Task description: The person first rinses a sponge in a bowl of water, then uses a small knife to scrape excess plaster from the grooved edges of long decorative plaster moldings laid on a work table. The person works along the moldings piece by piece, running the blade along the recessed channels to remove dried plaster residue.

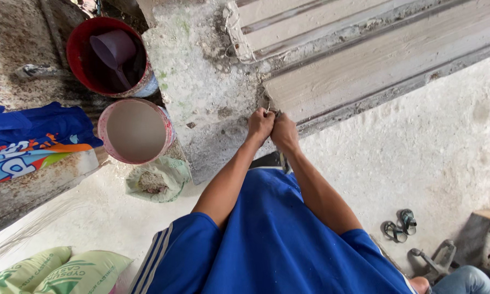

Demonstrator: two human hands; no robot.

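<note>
From the head camera, two buckets sit at the upper left: a red bucket (111, 54) with a purple scoop (114, 51) in it, and below it a pink bucket (136, 130) filled with pale mix. Two green sacks (54, 272) lie at the lower left, two sandals (400, 224) at the lower right. At centre, the left hand (259, 125) and right hand (283, 130) are both closed into fists, touching each other, gripping something too small to tell at the lower corner of the grooved plaster moulding (364, 65), directly above the knuckles.
</note>
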